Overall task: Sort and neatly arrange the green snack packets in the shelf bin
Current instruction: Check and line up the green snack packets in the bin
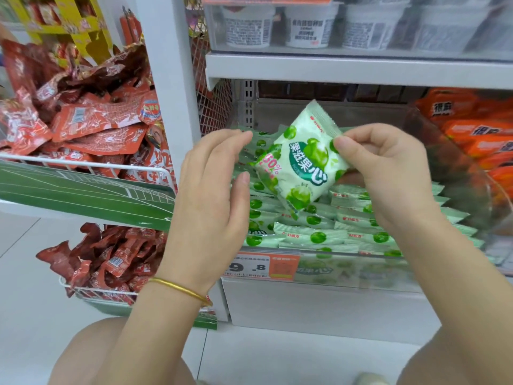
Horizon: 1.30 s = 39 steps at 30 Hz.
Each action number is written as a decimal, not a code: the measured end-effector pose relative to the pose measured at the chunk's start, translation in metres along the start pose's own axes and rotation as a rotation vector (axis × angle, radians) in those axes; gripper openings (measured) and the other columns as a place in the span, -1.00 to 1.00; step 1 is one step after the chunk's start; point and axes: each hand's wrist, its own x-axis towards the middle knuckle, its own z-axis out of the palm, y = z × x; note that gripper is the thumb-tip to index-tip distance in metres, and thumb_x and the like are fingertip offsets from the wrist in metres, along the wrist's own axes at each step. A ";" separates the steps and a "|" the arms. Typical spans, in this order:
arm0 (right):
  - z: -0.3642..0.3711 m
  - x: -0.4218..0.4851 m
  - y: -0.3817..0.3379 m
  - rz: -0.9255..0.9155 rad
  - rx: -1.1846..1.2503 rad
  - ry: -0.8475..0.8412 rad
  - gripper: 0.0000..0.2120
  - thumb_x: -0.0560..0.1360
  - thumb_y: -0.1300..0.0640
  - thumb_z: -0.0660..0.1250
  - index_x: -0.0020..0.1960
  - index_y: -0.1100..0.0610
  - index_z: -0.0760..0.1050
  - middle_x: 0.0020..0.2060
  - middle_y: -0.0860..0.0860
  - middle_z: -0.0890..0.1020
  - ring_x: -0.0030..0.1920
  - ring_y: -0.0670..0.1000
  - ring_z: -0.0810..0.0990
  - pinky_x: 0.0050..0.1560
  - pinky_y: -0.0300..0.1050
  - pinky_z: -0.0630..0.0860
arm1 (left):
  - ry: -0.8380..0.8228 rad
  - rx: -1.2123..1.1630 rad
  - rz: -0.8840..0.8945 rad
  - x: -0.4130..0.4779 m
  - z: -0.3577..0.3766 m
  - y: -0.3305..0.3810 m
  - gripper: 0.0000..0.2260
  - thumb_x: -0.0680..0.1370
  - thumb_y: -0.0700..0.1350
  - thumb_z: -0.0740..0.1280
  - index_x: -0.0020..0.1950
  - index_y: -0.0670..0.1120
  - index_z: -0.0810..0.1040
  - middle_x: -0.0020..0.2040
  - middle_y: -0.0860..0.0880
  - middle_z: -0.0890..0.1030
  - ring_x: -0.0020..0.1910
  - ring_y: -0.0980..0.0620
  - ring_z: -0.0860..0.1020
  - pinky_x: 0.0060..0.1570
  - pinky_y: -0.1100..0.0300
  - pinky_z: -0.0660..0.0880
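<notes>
right grip pinches green packet, hiding bin packets behind.

pale green packet; red packets

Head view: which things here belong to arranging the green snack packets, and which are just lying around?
Job in hand: held green packet, pinched by the right hand; left hand, open beside it; stacked green packets; clear shelf bin.
Lying about: red packets in wire baskets; orange packets; white cups above; price label.
</notes>
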 end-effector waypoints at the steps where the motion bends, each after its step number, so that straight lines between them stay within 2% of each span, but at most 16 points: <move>1: -0.002 0.000 -0.001 0.025 0.020 -0.014 -0.84 0.48 0.27 0.36 -0.25 0.11 0.52 -0.46 -0.04 0.64 -0.43 -0.10 0.59 -0.43 -0.23 0.54 | -0.009 -0.048 -0.004 0.001 0.002 0.002 -0.65 0.56 -0.24 0.18 0.35 -0.17 0.37 0.24 -0.02 0.39 0.20 0.01 0.42 0.27 0.11 0.35; 5: -0.008 -0.002 -0.001 0.066 0.028 -0.069 -0.83 0.46 0.27 0.37 -0.28 0.10 0.53 -0.48 -0.05 0.62 -0.46 -0.12 0.55 -0.45 -0.29 0.47 | -0.171 -0.337 -0.136 0.001 0.010 0.012 -0.57 0.56 0.04 0.18 0.43 0.15 0.23 0.30 0.14 0.42 0.25 0.21 0.43 0.24 0.11 0.42; 7: -0.008 -0.004 -0.001 0.061 0.018 -0.094 -0.84 0.45 0.25 0.39 -0.28 0.08 0.55 -0.46 -0.04 0.62 -0.43 -0.09 0.54 -0.42 -0.27 0.48 | -0.240 -0.416 -0.151 0.000 0.013 0.017 -0.52 0.54 0.04 0.26 0.42 0.26 0.20 0.31 0.27 0.39 0.30 0.27 0.40 0.27 0.15 0.41; 9: -0.008 -0.006 0.001 0.064 0.041 -0.118 -0.86 0.45 0.24 0.38 -0.26 0.08 0.55 -0.44 -0.04 0.61 -0.39 -0.06 0.53 -0.37 -0.20 0.47 | -0.263 -0.437 -0.133 -0.001 0.016 0.020 -0.48 0.52 -0.05 0.30 0.40 0.29 0.22 0.33 0.37 0.32 0.33 0.38 0.31 0.30 0.29 0.34; 11: -0.010 -0.009 0.000 0.080 0.070 -0.160 -0.93 0.45 0.16 0.37 -0.22 0.09 0.56 -0.39 -0.04 0.62 -0.35 -0.06 0.54 -0.36 -0.17 0.48 | -0.252 -0.455 -0.137 0.000 0.018 0.021 -0.48 0.51 -0.12 0.31 0.39 0.26 0.26 0.34 0.40 0.29 0.33 0.42 0.28 0.28 0.43 0.28; 14: -0.012 -0.011 -0.002 0.103 -0.001 -0.261 -0.82 0.35 -0.02 0.36 -0.17 0.07 0.58 -0.32 -0.04 0.64 -0.32 -0.07 0.58 -0.44 -0.18 0.52 | -0.242 -0.484 -0.161 0.000 0.018 0.021 -0.51 0.51 -0.15 0.30 0.37 0.21 0.31 0.33 0.35 0.35 0.34 0.30 0.34 0.31 0.30 0.32; 16: -0.012 -0.012 -0.003 0.092 -0.058 -0.280 -0.90 0.39 0.06 0.39 -0.17 0.09 0.58 -0.36 -0.01 0.65 -0.39 -0.05 0.57 -0.49 -0.18 0.51 | -0.260 -0.479 -0.166 -0.001 0.020 0.022 -0.55 0.52 -0.13 0.28 0.36 0.17 0.31 0.30 0.35 0.35 0.33 0.29 0.35 0.29 0.29 0.34; 18: -0.010 -0.012 -0.003 0.103 -0.027 -0.243 -0.94 0.45 0.17 0.37 -0.18 0.15 0.57 -0.42 0.00 0.64 -0.46 -0.05 0.57 -0.53 -0.21 0.49 | -0.273 -0.445 -0.170 -0.004 0.023 0.021 -0.61 0.53 -0.07 0.27 0.35 0.11 0.31 0.27 0.32 0.36 0.29 0.32 0.35 0.23 0.39 0.33; 20: -0.009 -0.014 -0.002 0.110 0.006 -0.206 -0.91 0.48 0.21 0.35 -0.19 0.20 0.56 -0.46 0.00 0.62 -0.50 -0.06 0.56 -0.55 -0.24 0.46 | -0.220 -0.241 -0.110 -0.006 0.026 0.019 -0.64 0.54 0.01 0.26 0.33 0.06 0.36 0.24 0.18 0.37 0.28 0.28 0.33 0.24 0.40 0.28; 22: -0.010 -0.017 -0.001 0.117 0.026 -0.176 -0.88 0.50 0.22 0.33 -0.20 0.24 0.54 -0.47 0.01 0.61 -0.52 -0.07 0.56 -0.56 -0.25 0.45 | -0.130 0.010 -0.025 -0.007 0.028 0.017 -0.64 0.52 0.03 0.26 0.30 0.01 0.45 0.21 0.04 0.34 0.20 0.14 0.32 0.25 0.33 0.25; 25: -0.013 -0.023 0.001 0.149 0.079 -0.150 -0.82 0.53 0.23 0.28 -0.24 0.23 0.52 -0.48 0.02 0.61 -0.51 -0.04 0.58 -0.55 -0.24 0.48 | -0.113 0.135 0.038 -0.007 0.029 0.022 -0.65 0.55 0.00 0.22 0.31 -0.06 0.48 0.18 -0.05 0.40 0.09 0.03 0.34 0.16 0.26 0.24; 29: -0.018 -0.027 -0.002 0.198 0.172 -0.158 -0.79 0.55 0.24 0.23 -0.24 0.25 0.49 -0.48 0.03 0.61 -0.48 -0.03 0.59 -0.52 -0.23 0.49 | -0.253 0.135 0.023 -0.011 0.033 0.032 -0.40 0.52 0.28 0.07 0.41 -0.07 0.38 0.24 -0.04 0.42 0.19 -0.01 0.31 0.22 0.07 0.26; 32: -0.020 -0.028 -0.005 0.199 0.193 -0.172 -0.80 0.55 0.24 0.23 -0.24 0.22 0.47 -0.46 0.04 0.60 -0.47 -0.04 0.58 -0.50 -0.22 0.50 | -0.255 0.184 0.045 -0.011 0.037 0.033 -0.29 0.42 0.31 0.20 0.43 -0.11 0.35 0.28 -0.05 0.43 0.24 -0.05 0.30 0.25 0.03 0.25; 35: -0.021 -0.028 -0.005 0.189 0.222 -0.196 -0.83 0.54 0.19 0.26 -0.22 0.21 0.47 -0.41 0.06 0.61 -0.44 -0.01 0.59 -0.49 -0.21 0.52 | -0.196 0.121 0.046 -0.008 0.039 0.032 -0.38 0.42 0.15 0.28 0.41 -0.12 0.36 0.26 0.01 0.45 0.23 0.00 0.29 0.27 0.13 0.25; 37: -0.022 -0.028 -0.006 0.182 0.252 -0.217 -0.79 0.50 0.04 0.27 -0.15 0.19 0.50 -0.35 0.07 0.64 -0.40 0.01 0.60 -0.47 -0.19 0.53 | -0.173 0.017 0.006 -0.007 0.039 0.033 -0.42 0.45 0.08 0.26 0.42 -0.11 0.34 0.19 0.13 0.43 0.20 0.11 0.29 0.26 0.34 0.21; 39: -0.022 -0.026 -0.006 0.184 0.254 -0.211 -0.65 0.49 -0.15 0.21 -0.12 0.12 0.55 -0.28 0.06 0.65 -0.34 0.00 0.60 -0.44 -0.16 0.52 | -0.171 -0.132 -0.072 -0.007 0.038 0.036 -0.46 0.49 0.03 0.25 0.45 -0.07 0.29 0.17 0.26 0.40 0.21 0.23 0.33 0.22 0.49 0.19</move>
